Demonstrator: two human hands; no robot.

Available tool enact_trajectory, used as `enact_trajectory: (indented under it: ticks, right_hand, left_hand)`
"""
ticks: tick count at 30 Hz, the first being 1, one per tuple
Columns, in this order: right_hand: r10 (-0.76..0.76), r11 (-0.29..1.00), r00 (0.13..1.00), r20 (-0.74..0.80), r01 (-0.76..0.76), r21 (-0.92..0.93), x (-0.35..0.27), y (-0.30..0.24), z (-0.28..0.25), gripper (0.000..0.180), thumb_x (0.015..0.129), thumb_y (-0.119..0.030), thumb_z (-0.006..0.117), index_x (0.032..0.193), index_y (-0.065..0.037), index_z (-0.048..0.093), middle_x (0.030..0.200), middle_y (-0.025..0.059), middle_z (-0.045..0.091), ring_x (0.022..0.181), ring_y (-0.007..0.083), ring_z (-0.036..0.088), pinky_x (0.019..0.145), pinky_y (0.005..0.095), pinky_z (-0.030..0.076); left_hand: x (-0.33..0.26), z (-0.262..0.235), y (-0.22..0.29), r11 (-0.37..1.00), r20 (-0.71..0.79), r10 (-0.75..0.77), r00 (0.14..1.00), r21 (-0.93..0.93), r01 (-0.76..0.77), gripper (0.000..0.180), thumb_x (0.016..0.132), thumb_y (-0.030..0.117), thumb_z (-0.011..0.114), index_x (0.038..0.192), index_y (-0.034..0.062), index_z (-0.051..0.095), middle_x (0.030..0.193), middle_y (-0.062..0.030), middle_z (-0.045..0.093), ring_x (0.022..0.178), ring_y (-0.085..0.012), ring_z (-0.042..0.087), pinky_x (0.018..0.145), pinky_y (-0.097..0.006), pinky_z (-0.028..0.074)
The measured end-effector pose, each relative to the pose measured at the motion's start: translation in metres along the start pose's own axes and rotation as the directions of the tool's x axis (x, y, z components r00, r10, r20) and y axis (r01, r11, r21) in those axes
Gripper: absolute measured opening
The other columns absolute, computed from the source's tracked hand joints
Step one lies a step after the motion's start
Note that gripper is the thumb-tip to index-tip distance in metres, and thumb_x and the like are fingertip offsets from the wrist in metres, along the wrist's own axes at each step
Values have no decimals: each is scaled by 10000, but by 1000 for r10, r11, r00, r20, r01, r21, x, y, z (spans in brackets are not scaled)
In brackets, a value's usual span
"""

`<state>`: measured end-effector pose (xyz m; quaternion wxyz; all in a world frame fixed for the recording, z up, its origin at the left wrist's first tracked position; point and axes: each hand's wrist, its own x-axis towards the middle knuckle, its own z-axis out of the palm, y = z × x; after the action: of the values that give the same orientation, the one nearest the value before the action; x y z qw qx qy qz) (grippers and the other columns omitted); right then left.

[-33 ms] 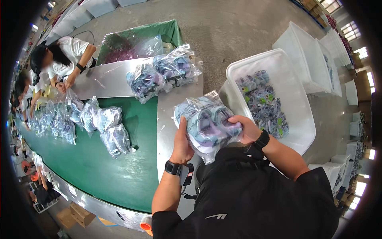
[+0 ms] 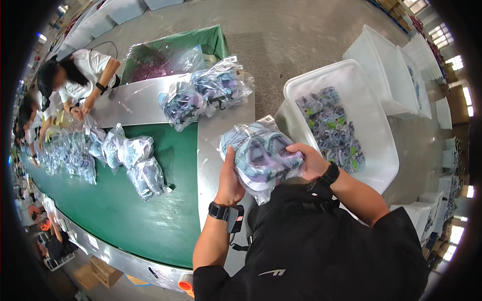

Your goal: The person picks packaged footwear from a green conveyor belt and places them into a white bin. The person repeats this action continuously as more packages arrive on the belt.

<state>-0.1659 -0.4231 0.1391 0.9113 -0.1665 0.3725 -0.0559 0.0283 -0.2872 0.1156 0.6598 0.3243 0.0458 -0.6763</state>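
Head view is showing a clear plastic bag of goggles (image 2: 261,155), pale blue and purple items inside, being held w/ both hands just above the near end of the metal side table (image 2: 213,145). Left hand (image 2: 230,178) is gripping the bag's left side, fingers curled round it, thumb up along the plastic; a black wrist device is sitting on that wrist. Right hand (image 2: 310,159) is clasping the bag's right side, fingers wrapped over the front, black watch on the wrist. Bag is resting against the person's chest area, btwn the metal side table and the white bin.

White bin (image 2: 374,125) is sitting just right of the metal side table, holding more bagged goggles in its bottom. Further white tubs (image 2: 386,65) are standing beyond it, farther right. At the far end of the metal side table a pile of bagged goggles (image 2: 206,93) is lying across it. Left of the metal side table the green conveyor belt (image 2: 125,210) is carrying more bags (image 2: 135,160), loose and crumpled. Beyond the far end, a green-lined bin (image 2: 201,40) is holding clear plastic. Far left of the table, a co-worker in a white shirt (image 2: 83,72) is handling bags at the belt.
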Motion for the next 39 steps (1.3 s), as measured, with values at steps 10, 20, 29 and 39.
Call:
enact_trajectory:
  ticks: [10, 20, 29, 39]
  right_hand:
    - [-22, 1000, 989, 147, 20, 20, 5, -1, -57, 342, 929, -263, 588, 1137, 7, 614, 1084, 128, 693, 936, 272, 685, 809, 479, 558]
    - [-498, 867, 866, 43, 497, 31, -123, -141, -213, 358, 938, -228, 532, 1221, -16, 592, 1134, 165, 665, 1014, 343, 670, 766, 517, 581]
    - [-760, -42, -11, -650, 999, 32, -279, -316, -356, 580, 881, -380, 699, 1216, -8, 405, 976, 242, 660, 849, 334, 703, 771, 408, 607]
    - [-472, 772, 669, -574, 628, 96, -117, -129, -382, 424, 933, -411, 640, 1120, -34, 593, 893, 94, 650, 778, 228, 656, 706, 398, 574]
  left_hand:
    - [8, -23, -33, 967, 52, 7, 999, 254, -20, 605, 1040, 498, 358, 1474, 76, 384, 1479, -103, 467, 1340, -280, 463, 1118, -464, 352]
    - [-27, -89, -54, 703, -416, 211, 884, 693, 159, 623, 1019, 484, 418, 1497, 100, 309, 1421, -237, 448, 1235, -402, 520, 970, -543, 497]
    - [-27, -112, -84, 702, -451, 190, 872, 683, 201, 639, 995, 461, 487, 1488, 92, 316, 1417, -243, 454, 1229, -392, 528, 980, -545, 487]
    - [-33, -123, -113, 329, -387, 356, 851, 904, 274, 486, 999, 400, 476, 1260, -3, 556, 1033, -148, 638, 908, -244, 622, 772, -372, 514]
